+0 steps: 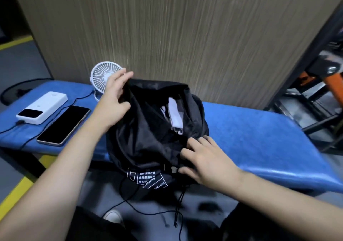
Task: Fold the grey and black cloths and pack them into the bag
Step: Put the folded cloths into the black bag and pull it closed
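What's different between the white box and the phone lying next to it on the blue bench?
The power bank is white and thick; the phone is dark and thin. The power bank has a small dark panel at one end; the phone's whole face is dark glass. A cable enters the power bank's near end; none plainly enters the phone. Both lie flat on the bench.

Dim, soft motion blur, warped edges

Black bag (pixel 148 138) sits on blue counter (pixel 259 134), mouth held open. Left hand (pixel 115 99) grips far rim; right hand (pixel 204 157) grips near rim. Pale folded cloth (pixel 175 114) visible inside. Phone (pixel 64 125), power bank (pixel 42 109), fan (pixel 104 75) lie left.
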`<action>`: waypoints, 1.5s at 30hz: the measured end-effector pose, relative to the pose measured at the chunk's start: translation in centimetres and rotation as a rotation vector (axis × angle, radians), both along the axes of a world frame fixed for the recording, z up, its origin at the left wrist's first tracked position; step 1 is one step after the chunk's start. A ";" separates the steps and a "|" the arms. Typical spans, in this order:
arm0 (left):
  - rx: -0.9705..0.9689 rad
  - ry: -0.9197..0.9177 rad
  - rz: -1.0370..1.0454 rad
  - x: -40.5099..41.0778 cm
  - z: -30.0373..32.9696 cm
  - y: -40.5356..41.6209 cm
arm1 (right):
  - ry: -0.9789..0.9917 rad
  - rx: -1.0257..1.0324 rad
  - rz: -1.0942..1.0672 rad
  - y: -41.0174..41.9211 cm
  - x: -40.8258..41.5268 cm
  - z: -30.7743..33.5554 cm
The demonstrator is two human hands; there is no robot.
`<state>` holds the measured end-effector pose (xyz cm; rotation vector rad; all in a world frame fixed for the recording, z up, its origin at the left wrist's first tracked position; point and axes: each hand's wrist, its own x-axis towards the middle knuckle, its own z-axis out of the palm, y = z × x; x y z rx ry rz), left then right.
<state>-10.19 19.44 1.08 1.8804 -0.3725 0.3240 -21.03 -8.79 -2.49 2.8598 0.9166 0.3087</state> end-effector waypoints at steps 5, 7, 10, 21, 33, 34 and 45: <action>0.521 -0.202 -0.208 -1.5 0.5 -0.1 | -0.025 0.270 -0.009 -0.5 0.1 0.6; 0.731 -0.233 -0.223 -2.0 0.4 0.1 | -0.045 0.326 -0.007 -1.1 0.1 1.4; 0.906 -0.174 -0.220 -2.5 0.1 0.3 | -0.055 0.361 -0.015 -2.2 0.3 2.3; 0.712 -0.287 -0.375 -2.3 1.9 -7.2 | 0.042 0.610 -0.106 -4.2 2.0 4.9; 0.962 -0.236 -0.648 0.6 4.6 -15.2 | 0.305 1.089 -0.102 -5.5 1.7 5.7; 0.911 -0.202 -0.666 0.7 4.6 -15.0 | 0.312 1.126 -0.129 -5.6 1.5 5.5; 0.725 -0.111 -0.635 0.0 4.3 -15.6 | 0.423 1.317 -0.398 -5.3 1.5 4.0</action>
